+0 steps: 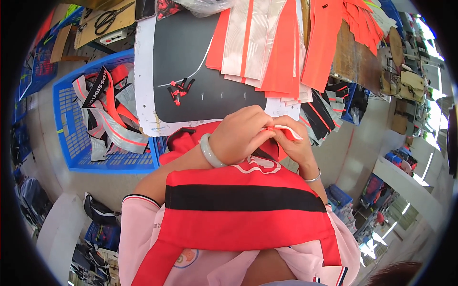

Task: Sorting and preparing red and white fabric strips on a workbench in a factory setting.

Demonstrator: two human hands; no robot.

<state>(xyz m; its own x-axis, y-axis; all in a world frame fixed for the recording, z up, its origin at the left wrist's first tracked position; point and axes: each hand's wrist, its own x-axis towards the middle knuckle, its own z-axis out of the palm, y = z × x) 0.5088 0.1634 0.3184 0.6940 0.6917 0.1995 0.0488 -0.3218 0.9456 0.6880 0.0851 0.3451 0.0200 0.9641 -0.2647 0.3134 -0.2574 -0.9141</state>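
Just off the front edge of the table, my two hands meet over my lap. My left hand (241, 131), with a pale bangle at the wrist, is closed, its fingertips pinching the end of a small red and white fabric strip (289, 130). My right hand (299, 145), wearing a thin bracelet, is closed on the same strip, which curls over its fingers. The exact pinch point is partly hidden by the fingers. Below the hands lies the red apron (245, 224) with a black band that I wear.
A dark mat (183, 52) on the white table (144, 81) holds several small red and black pieces (179, 90) and a white cord (199, 66). Orange and white fabric strips (257, 43) lie to the right. A blue basket (67, 128) of strips stands left; scissors (106, 21) lie far left.
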